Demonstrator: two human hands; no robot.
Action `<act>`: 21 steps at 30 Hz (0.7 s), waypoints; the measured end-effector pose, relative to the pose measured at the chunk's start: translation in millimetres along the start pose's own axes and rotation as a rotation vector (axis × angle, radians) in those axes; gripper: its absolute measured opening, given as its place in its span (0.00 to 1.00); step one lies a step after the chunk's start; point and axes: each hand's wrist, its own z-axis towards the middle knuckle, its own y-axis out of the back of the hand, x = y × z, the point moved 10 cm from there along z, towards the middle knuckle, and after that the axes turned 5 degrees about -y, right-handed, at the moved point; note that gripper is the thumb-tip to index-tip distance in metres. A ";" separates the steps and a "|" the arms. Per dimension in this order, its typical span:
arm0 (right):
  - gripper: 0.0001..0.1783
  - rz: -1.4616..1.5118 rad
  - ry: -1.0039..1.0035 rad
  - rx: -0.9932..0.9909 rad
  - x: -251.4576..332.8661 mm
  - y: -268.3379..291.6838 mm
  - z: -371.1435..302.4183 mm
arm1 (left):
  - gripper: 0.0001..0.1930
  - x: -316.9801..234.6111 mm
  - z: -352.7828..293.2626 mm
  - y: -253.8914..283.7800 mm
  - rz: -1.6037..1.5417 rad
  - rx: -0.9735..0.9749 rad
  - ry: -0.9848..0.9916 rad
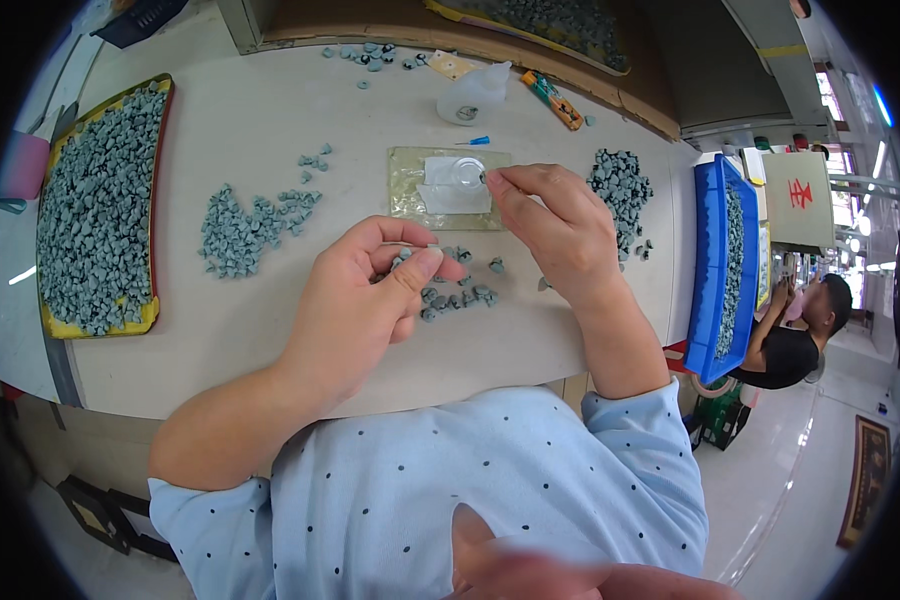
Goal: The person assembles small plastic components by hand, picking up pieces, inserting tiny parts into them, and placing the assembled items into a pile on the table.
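Note:
My left hand is closed in a pinch above the near middle of the table, thumb against forefinger. A tiny pale bit shows at its fingertips, too small to name. Several small grey-blue pieces lie beneath and beside that hand. My right hand pinches a small dark piece at the right edge of a round clear dish. The dish rests on white paper over a greenish pad. Just beyond the pad lies a blue-hubbed dispensing needle.
Loose grey-blue pieces form a heap on the left and another on the right. A full yellow tray stands far left, a blue bin at right. Farther back are a crumpled plastic bag and an orange tube. Another person sits beyond.

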 end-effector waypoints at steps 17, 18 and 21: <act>0.11 0.370 -0.195 -0.066 8.7 2.6 -3.1 | 0.13 8.2 -2.9 -6.1 -0.131 0.040 0.100; 0.12 0.402 -0.146 -0.079 13.9 4.0 -4.4 | 0.13 8.5 -2.8 -6.3 -0.130 0.041 0.101; 0.13 0.453 -0.101 -0.052 20.6 4.2 -3.3 | 0.13 9.6 -3.3 -9.1 -0.128 0.071 0.116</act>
